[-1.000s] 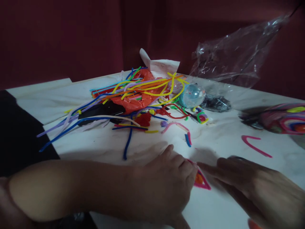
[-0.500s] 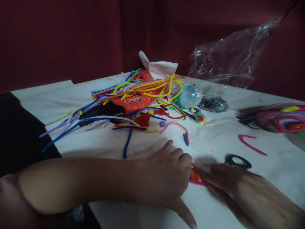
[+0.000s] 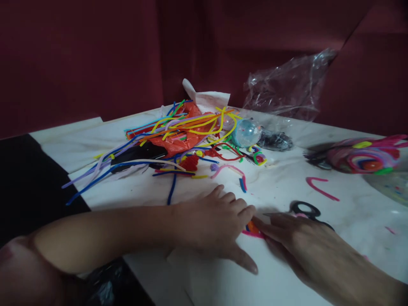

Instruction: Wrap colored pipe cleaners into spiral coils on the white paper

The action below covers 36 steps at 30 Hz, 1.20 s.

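A muted, dusky-pink sleeve [image 3: 28,276] covers the upper part of the left arm, with a blurry, darker pink patch near the picture's edge and a curved hem lying close around the limb. Below it, the left forearm [image 3: 108,233] is bare, smooth and rounded, narrowing towards the left hand [image 3: 213,225]. The right hand [image 3: 302,244] and right forearm [image 3: 353,272] are bare too, the fingers slender.
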### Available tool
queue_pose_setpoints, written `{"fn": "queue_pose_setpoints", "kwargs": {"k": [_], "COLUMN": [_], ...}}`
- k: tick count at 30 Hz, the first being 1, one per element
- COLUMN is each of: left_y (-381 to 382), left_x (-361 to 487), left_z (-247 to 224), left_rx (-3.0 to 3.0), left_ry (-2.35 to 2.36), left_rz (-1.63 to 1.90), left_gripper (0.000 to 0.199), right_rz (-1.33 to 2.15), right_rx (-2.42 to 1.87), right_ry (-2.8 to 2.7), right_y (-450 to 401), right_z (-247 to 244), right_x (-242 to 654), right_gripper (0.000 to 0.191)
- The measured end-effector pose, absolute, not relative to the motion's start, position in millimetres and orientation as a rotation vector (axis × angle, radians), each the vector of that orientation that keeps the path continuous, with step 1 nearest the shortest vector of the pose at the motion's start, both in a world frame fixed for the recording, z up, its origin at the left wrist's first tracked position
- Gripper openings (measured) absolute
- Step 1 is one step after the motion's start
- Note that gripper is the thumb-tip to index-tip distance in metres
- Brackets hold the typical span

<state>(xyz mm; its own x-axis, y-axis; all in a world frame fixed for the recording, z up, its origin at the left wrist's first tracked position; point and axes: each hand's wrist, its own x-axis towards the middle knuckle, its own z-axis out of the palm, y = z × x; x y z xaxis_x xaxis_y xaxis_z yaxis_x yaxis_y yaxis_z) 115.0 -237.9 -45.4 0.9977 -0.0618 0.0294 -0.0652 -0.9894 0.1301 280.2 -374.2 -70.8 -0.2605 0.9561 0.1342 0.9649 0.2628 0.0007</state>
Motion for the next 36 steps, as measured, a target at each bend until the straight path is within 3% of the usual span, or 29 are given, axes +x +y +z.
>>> {"fn": "queue_pose_setpoints", "kwargs": {"k": [5,15,20,27,33,36], "left_y": [-217.1,-222.7,-223.8,-224.7,-230.8,-236.0], "left_x": [117.0,101.7,91.7,84.7,87.5,89.7], "left_z": [-36.2,-41.8,-47.7,-59.1,-54.3,-53.6], "left_rx": [2.819,2.855,2.923,2.948,2.958,2.985], "left_ry": [-0.049,-0.092,-0.004,0.063,0.087,0.048], "left_rz": [-0.247,-0.225,-0.198,-0.244,-0.258,-0.226], "left_gripper": [0.068,0.068,0.078,0.087,0.097,0.100], "right_rz": [-0.099,-0.133,-0.127,-0.119,-0.092,-0.073], "right_rx": [-1.955,-2.007,-2.044,-2.125,-2.229,-2.296], "right_ry": [-2.448,-2.435,-2.395,-2.328,-2.367,-2.404], "right_y": [-375.7,-378.1,-376.2,-373.7,-372.9,-372.1], "right_z": [-68.9,-74.1,-77.3,-80.2,-64.0,-54.7], "right_x": [278.3,280.2,278.8,271.9,263.6,259.0], "right_gripper": [0.023,0.022,0.015,0.022,0.017,0.027]}}
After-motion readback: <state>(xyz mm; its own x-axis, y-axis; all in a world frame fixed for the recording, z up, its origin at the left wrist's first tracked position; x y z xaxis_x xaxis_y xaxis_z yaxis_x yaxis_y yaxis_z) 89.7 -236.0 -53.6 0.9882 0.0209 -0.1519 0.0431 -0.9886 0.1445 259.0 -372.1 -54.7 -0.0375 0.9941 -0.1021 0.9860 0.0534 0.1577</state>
